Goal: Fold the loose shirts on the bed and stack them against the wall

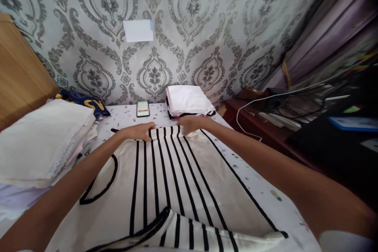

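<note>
A cream knit top (pixel 180 177) with black stripes and black trim lies spread over the bed in front of me. Its near edge is turned over, showing more stripes, and a black-edged curved opening shows at its left. My left hand (pixel 141 130) pinches the far edge of the top, thumb and fingers on either side of the cloth. Farther right along that same edge, my right hand (pixel 189 125) grips the fabric, its fingers partly blurred. The cloth between both hands is slightly raised and folded over.
Folded white clothes (pixel 44 141) are piled at the left, near a dark blue printed cloth (pixel 85 102). A phone (pixel 143 109) and another folded stack (pixel 190 100) sit by the wall. A cluttered dark red table (pixel 242 116) with a white cable (pixel 238 116) stands right.
</note>
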`<state>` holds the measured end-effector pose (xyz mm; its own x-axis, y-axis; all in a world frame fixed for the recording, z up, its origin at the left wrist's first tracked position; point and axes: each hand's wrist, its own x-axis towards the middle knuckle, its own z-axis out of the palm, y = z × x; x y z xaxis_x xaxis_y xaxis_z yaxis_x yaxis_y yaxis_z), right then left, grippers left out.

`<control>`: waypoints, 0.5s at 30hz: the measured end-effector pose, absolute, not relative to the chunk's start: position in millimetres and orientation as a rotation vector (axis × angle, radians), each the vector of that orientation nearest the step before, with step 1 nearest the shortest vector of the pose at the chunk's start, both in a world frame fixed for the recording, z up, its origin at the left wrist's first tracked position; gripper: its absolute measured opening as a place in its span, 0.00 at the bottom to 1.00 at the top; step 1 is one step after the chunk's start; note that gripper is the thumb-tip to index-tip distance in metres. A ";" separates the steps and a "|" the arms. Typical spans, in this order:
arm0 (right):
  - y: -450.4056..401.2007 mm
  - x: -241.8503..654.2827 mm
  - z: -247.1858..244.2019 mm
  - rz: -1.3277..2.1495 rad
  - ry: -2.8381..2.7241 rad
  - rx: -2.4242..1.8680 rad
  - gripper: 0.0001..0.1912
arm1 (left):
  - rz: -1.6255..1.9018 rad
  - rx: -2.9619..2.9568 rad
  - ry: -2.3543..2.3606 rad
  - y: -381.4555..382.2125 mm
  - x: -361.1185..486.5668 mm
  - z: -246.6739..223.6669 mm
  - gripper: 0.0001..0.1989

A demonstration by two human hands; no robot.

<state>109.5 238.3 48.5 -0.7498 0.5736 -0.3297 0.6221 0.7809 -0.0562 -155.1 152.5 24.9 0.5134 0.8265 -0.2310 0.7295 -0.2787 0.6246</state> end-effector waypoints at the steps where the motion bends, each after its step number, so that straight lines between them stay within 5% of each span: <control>1: 236.5 114.4 52.3 -0.214 2.661 0.939 0.22 | 0.139 2.013 1.278 153.7 -155.4 26.9 0.26; 4: 234.2 125.1 64.5 -0.134 2.554 1.018 0.22 | 0.002 1.936 1.305 160.9 -154.4 33.6 0.35; 10: 235.9 134.1 79.1 0.262 2.502 1.422 0.17 | 0.036 2.175 1.815 180.3 -144.6 38.1 0.11; 15: 234.1 146.5 56.0 0.405 2.482 1.701 0.17 | 0.251 2.229 2.141 178.3 -142.7 25.8 0.19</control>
<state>146.5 234.1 56.0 -0.3686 0.9274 0.0631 0.8993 0.3386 0.2767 -142.7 178.3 25.8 0.0337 0.9955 0.0881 0.9890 -0.0459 0.1407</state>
